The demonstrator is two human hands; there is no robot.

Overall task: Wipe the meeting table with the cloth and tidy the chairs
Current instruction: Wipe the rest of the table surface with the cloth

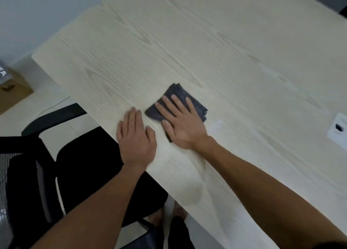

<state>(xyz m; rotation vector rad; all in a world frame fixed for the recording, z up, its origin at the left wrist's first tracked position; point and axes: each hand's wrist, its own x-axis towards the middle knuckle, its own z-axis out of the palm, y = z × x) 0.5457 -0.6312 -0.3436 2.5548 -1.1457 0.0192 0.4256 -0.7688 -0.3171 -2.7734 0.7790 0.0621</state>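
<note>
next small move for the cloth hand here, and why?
Probably slide the right hand, which presses flat on the dark cloth, away across the table. The cloth sits near the near edge, so most of the wood beyond it looks unreached. The left hand rests flat beside it, bracing.

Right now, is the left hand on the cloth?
No, the left hand lies flat on the bare table beside the cloth; only the right hand presses it.
</note>
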